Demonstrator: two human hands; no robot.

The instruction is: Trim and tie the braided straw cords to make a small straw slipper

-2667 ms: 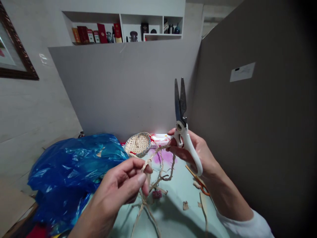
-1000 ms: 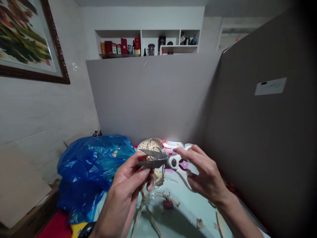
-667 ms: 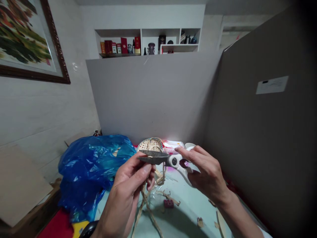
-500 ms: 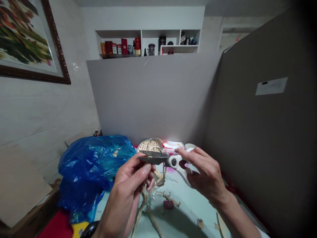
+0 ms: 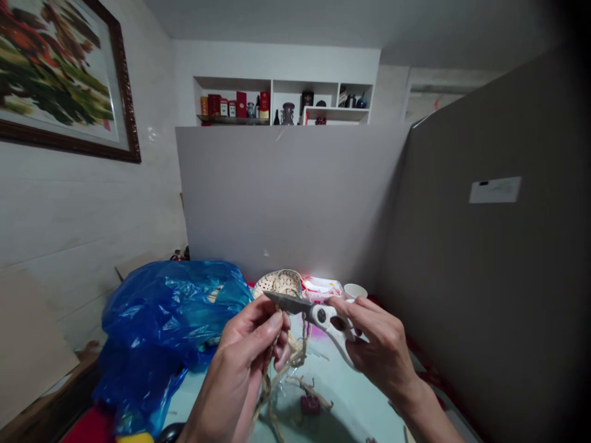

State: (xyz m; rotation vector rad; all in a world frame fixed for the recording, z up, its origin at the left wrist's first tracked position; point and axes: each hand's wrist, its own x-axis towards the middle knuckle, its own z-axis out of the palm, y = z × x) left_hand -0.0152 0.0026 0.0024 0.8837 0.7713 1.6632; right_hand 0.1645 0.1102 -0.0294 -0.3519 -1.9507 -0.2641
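My right hand (image 5: 381,344) grips a pair of white-handled scissors (image 5: 329,320), whose dark blades (image 5: 290,303) point left. The blades look closed together and lie just above the fingertips of my left hand (image 5: 256,344). Between thumb and fingers, my left hand pinches a twisted straw-coloured cord (image 5: 268,394), which hangs down in strands below it. A loop of similar cord (image 5: 305,344) dangles under the scissors. On the pale table lie a small dark red block (image 5: 310,404) and dry fibre scraps (image 5: 318,394).
A blue plastic bag (image 5: 170,326) is heaped at the left. Behind my hands sit a woven basket (image 5: 268,284), a pink and white packet (image 5: 325,287) and a white bowl (image 5: 355,291). Grey panels (image 5: 286,197) stand at the back and right.
The scissor blades have gone from slightly apart to closed at the left fingertips. The view has tilted upward a little, so the surroundings sit lower in the picture.
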